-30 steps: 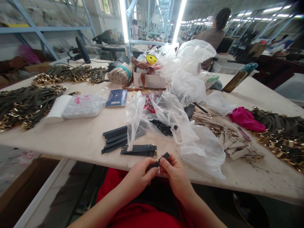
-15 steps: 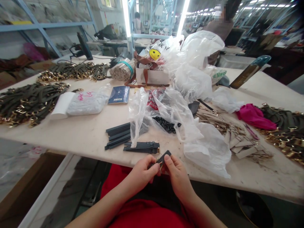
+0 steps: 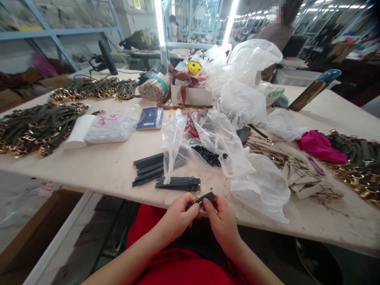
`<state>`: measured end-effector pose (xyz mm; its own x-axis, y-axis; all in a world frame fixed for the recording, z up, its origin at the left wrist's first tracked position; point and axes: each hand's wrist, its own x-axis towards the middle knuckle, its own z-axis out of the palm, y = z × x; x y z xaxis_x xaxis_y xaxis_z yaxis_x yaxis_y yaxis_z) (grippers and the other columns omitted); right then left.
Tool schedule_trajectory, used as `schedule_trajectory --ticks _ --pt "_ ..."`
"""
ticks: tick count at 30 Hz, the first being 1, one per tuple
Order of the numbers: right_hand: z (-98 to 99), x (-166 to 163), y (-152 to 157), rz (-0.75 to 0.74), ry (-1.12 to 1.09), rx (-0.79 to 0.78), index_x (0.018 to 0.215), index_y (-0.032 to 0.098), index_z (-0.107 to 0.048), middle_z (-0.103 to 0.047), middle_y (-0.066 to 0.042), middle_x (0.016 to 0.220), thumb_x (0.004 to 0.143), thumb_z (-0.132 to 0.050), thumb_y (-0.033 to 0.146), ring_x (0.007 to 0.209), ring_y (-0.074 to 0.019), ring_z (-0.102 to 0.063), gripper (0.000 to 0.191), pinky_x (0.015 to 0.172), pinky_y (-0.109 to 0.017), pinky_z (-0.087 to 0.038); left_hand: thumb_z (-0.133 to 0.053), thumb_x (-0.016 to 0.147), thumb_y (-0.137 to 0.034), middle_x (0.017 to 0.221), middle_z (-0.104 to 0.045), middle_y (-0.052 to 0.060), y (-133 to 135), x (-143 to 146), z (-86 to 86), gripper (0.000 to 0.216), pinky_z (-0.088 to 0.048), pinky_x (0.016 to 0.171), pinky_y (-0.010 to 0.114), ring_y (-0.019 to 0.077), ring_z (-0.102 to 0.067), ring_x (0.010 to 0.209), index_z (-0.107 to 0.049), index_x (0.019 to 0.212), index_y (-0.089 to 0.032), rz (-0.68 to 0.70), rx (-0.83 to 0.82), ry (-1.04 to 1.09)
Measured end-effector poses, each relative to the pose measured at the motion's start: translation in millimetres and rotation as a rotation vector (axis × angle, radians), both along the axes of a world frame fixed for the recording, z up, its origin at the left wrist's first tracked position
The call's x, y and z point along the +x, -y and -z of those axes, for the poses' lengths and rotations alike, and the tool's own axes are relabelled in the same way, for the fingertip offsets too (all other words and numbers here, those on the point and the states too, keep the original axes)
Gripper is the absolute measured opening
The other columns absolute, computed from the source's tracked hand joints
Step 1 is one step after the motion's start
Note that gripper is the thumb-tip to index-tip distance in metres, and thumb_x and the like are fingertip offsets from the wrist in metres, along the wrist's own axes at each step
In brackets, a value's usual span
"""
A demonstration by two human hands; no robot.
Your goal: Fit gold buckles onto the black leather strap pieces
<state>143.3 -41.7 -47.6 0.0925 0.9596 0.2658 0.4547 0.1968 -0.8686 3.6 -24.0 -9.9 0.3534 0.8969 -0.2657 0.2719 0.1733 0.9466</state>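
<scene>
Between my two hands, at the table's front edge, is a short dark strap (image 3: 207,196) with a small gold metal fitting at its left end. My left hand (image 3: 183,211) pinches the end with the fitting. The thumb and fingers of my right hand (image 3: 221,213) are closed on the strap's other end. Just beyond my hands lies a stack of dark straps (image 3: 178,183) with gold buckles at the right end. Farther left sits a pile of plain dark strips (image 3: 148,169). Small black loops (image 3: 209,155) lie in an opened clear plastic bag (image 3: 173,146).
Olive straps with gold hardware (image 3: 38,126) are heaped at the left, beside a wrapped white packet (image 3: 111,128) and a blue booklet (image 3: 150,118). Beige straps (image 3: 305,178) and a magenta cloth (image 3: 322,146) lie at the right. White plastic bags (image 3: 243,91) rise behind. A person (image 3: 277,35) stands beyond the table.
My right hand has turned the strap, so its free end now points more to the right and lies flatter. My left hand keeps its pinch in nearly the same place.
</scene>
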Motion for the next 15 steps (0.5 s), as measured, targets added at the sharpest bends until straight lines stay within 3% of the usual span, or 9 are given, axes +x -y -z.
schedule_trajectory --ticks 3,5,11,15 --pt "0.9 2 0 -0.012 0.186 0.182 0.082 0.019 -0.053 -0.061 -0.003 0.072 0.086 -0.044 0.029 0.065 -0.0165 -0.056 0.013 0.06 -0.028 -0.043 -0.045 0.079 -0.031 0.048 -0.044 -0.008 0 0 1.1 0.017 -0.033 0.043 0.018 0.0074 -0.04 0.042 -0.046 0.068 -0.017 -0.003 0.017 -0.021" --pt "-0.8 4 0 -0.05 0.216 0.218 0.083 0.02 -0.053 -0.062 -0.004 0.076 0.085 -0.045 0.026 0.069 -0.0172 -0.058 0.011 0.063 -0.029 -0.044 -0.046 0.079 -0.03 0.048 -0.044 -0.008 0 -1 3.3 0.017 -0.033 0.044 0.018 0.0073 -0.041 0.042 -0.046 0.068 -0.017 -0.003 0.029 -0.037" --pt "-9.6 7 -4 -0.126 -0.09 -0.106 0.073 0.02 -0.05 -0.054 0.002 0.064 0.081 -0.052 0.033 0.058 -0.0129 -0.05 0.016 0.054 -0.024 -0.041 -0.049 0.079 -0.039 0.057 -0.053 -0.004 -1 -6 7.2 0.024 -0.03 0.04 0.018 0.0072 -0.042 0.041 -0.045 0.07 -0.017 0.072 0.017 -0.001" --pt "-12.5 6 -3 -0.174 -0.197 -0.156 0.071 0.019 -0.05 -0.052 0.003 0.062 0.081 -0.052 0.036 0.057 -0.0116 -0.048 0.02 0.054 -0.023 -0.038 -0.053 0.077 -0.042 0.054 -0.053 -0.004 -5 -10 10.1 0.028 -0.03 0.042 0.018 0.0074 -0.042 0.043 -0.045 0.067 -0.017 0.095 0.035 -0.017"
